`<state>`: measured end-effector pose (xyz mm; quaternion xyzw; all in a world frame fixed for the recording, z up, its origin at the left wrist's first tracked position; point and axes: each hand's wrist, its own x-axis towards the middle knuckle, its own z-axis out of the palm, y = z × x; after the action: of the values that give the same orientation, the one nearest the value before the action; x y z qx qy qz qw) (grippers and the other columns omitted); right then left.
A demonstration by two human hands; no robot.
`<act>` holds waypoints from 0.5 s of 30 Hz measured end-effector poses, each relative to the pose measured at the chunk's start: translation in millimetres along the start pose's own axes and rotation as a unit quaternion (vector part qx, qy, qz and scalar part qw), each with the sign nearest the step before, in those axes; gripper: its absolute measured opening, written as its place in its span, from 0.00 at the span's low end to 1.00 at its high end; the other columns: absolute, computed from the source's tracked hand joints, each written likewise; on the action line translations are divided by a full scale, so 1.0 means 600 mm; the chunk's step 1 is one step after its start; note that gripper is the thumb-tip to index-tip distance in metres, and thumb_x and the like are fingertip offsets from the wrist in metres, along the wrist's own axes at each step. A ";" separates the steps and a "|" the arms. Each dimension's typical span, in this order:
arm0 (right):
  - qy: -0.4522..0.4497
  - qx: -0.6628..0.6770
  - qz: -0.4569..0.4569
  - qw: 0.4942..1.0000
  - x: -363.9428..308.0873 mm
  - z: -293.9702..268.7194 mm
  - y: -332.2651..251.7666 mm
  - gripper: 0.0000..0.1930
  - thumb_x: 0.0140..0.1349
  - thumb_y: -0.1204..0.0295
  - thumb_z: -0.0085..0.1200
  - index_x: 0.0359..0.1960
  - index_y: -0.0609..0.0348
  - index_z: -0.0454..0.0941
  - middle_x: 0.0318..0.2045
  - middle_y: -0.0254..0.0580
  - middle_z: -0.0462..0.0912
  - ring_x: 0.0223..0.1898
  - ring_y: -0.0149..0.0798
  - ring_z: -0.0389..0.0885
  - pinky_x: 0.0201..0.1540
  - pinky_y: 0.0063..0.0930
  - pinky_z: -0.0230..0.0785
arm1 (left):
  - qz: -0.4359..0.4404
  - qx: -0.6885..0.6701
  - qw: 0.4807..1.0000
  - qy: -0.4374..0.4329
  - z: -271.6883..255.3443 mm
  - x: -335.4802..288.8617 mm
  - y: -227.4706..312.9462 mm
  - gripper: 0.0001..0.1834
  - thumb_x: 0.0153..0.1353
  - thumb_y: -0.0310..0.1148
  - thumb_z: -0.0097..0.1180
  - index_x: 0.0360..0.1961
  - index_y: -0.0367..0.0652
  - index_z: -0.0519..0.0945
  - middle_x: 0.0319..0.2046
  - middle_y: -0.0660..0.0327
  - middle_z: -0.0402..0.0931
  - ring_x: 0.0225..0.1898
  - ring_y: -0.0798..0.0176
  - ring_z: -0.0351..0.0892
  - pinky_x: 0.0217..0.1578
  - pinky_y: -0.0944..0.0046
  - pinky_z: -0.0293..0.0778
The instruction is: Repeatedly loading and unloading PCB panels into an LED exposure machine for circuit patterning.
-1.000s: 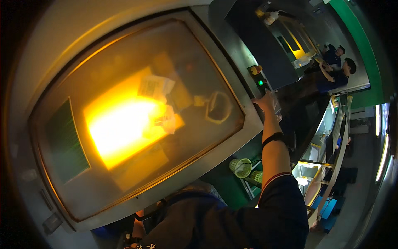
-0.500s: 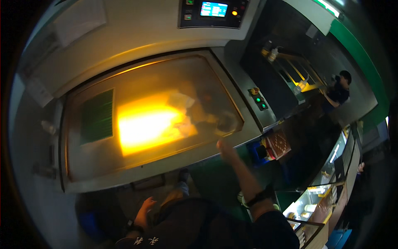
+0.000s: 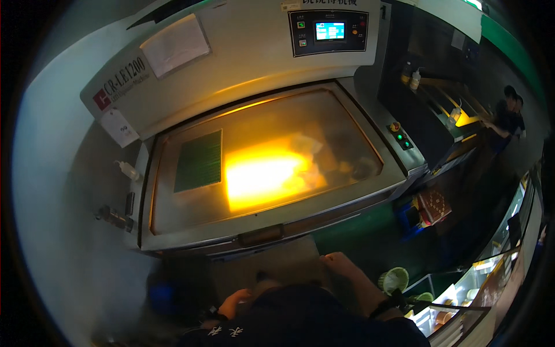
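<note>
My right hand [image 3: 340, 264] hangs in front of the machine's lower front, its fingers curled in and nothing visible in them. Close to my body on the other side is my left hand [image 3: 236, 302]; it is dim, and its fingers are too unclear to read. Both hands are apart from the exposure machine [image 3: 370, 194]. On the machine's flat bed lies a dark green rectangular panel with fine lines [image 3: 198, 162], left of a bright yellow glow [image 3: 260, 179]. Neither hand touches the panel.
A control panel with a lit screen [image 3: 330, 30] is above the bed, and green-lit buttons [image 3: 403, 140] are on its right edge. A squeeze bottle [image 3: 128, 170] stands at left. A green basket [image 3: 394, 280] and brown box [image 3: 433, 207] are at right. People [image 3: 509, 118] work beyond.
My right hand has come away from the machine's front edge, back toward my body. The view has shifted, so the machine appears farther right and more of its upper hood shows.
</note>
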<state>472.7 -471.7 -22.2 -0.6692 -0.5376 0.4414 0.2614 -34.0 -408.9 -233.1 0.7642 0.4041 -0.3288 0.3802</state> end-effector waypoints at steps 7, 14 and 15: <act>-0.013 -0.026 -0.034 0.999 0.109 0.104 -0.061 0.21 0.67 0.56 0.48 0.30 0.65 0.78 0.22 0.55 0.75 0.23 0.44 0.74 0.35 0.40 0.68 | 0.018 -0.363 0.923 0.129 -0.120 -0.111 0.025 0.33 0.64 0.46 0.58 0.67 0.42 0.67 0.65 0.50 0.68 0.64 0.52 0.69 0.61 0.57 0.67; -0.155 -0.106 -0.129 0.974 0.196 0.310 -0.290 0.20 0.65 0.56 0.47 0.31 0.64 0.79 0.28 0.52 0.81 0.29 0.41 0.78 0.37 0.42 0.69 | -0.018 -0.304 0.942 0.137 -0.041 -0.101 -0.138 0.34 0.63 0.49 0.58 0.67 0.45 0.68 0.64 0.52 0.70 0.64 0.50 0.70 0.61 0.54 0.68; -0.158 -0.109 -0.126 0.973 0.214 0.321 -0.322 0.20 0.65 0.56 0.47 0.31 0.64 0.79 0.28 0.52 0.81 0.29 0.41 0.78 0.37 0.42 0.69 | -0.004 -0.351 0.923 0.156 -0.012 -0.099 -0.171 0.34 0.63 0.50 0.58 0.67 0.46 0.68 0.63 0.52 0.70 0.64 0.50 0.70 0.61 0.53 0.68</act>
<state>214.6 -318.3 6.0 -0.5422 -0.6969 0.4437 0.1530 -148.7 -385.1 -213.9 0.6214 0.5513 -0.0440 0.5550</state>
